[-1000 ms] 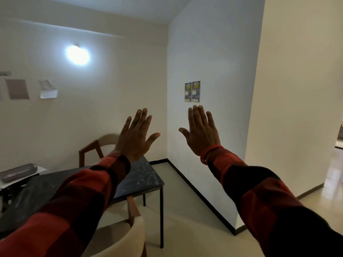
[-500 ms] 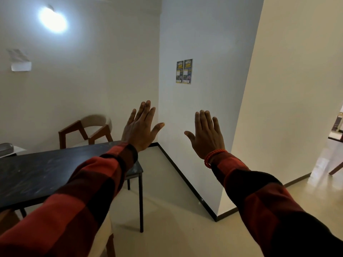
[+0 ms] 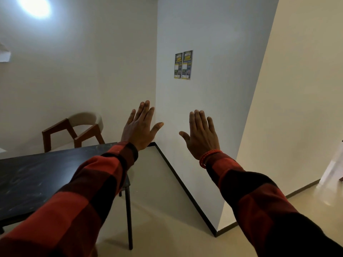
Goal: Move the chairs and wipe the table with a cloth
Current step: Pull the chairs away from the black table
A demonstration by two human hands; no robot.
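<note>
Head view shows the left hand [image 3: 138, 129] and right hand [image 3: 201, 135] raised, fingers spread flat, palms away, holding nothing. Below and left of them lies the dark tabletop [image 3: 42, 179], its near right corner under the left sleeve, so the left hand is nearer. A wooden chair [image 3: 74, 130] with a pale curved back stands beyond the tabletop's far edge. No cloth shows.

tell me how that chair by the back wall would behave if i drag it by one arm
The chair looks rigid: wooden arms and legs, curved padded back. Probably light enough to slide on the smooth floor. Pulled by one arm, it would likely pivot rather than track straight, and might tip a little.
</note>
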